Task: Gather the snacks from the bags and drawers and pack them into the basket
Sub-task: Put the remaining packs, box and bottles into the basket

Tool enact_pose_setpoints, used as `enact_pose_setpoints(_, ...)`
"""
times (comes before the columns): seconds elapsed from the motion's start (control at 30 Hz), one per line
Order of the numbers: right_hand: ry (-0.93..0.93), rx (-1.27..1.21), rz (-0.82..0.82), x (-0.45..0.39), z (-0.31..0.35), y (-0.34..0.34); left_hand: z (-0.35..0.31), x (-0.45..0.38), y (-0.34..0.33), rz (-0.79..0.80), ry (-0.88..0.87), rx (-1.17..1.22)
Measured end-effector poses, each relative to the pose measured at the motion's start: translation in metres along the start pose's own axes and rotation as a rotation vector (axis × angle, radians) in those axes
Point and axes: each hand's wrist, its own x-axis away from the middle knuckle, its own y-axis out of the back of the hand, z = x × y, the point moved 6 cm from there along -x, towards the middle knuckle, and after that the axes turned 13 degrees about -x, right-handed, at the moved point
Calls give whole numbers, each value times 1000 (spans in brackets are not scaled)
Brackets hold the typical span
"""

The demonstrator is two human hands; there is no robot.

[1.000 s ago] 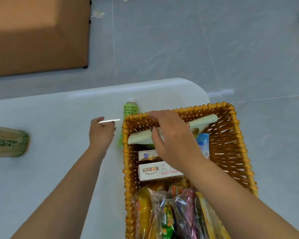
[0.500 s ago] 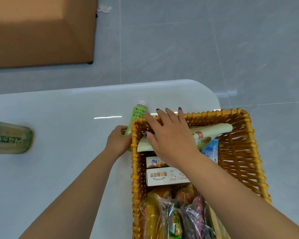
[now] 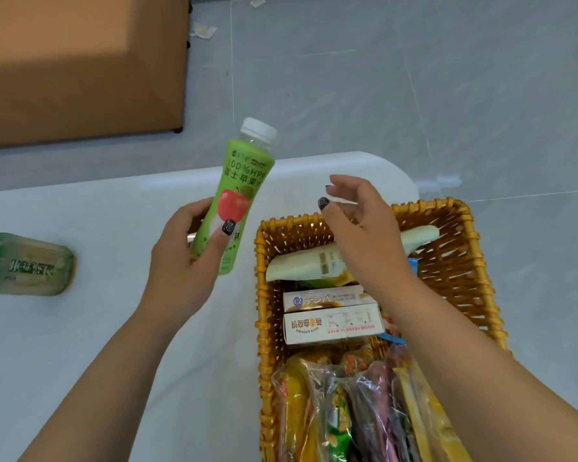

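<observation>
You see a woven wicker basket [image 3: 454, 261], rough; glossy white table [image 3: 80, 345]; plastic juice bottle [image 3: 237, 198] with shiny green sleeve (smooth white cap); crinkly clear plastic snack bags [image 3: 344, 408]; matt cardboard cookie box [image 3: 331, 323].

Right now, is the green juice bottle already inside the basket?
No, the left hand holds the green juice bottle up in the air beside the basket, above the white table.

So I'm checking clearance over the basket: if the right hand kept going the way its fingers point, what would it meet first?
The right hand points up-left, toward the green juice bottle in the left hand. Likely that bottle first, though depth is unclear.
</observation>
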Motion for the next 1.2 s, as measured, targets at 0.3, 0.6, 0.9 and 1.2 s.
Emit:
enact_pose_setpoints(0.3,-54,-448,-80,32,32,67,-86,33,-33,244,-421,-211)
enact_pose_setpoints(0.6,-96,-504,-363,85,-3,155,-124,80,-109,409,-510,-304)
enact_pose_setpoints(0.9,160,-209,-538,100,21,221,-159,50,-150,136,-501,-497)
enact_pose_setpoints(1.2,284,114,-444,86,33,182,-160,36,-156,211,-465,-581)
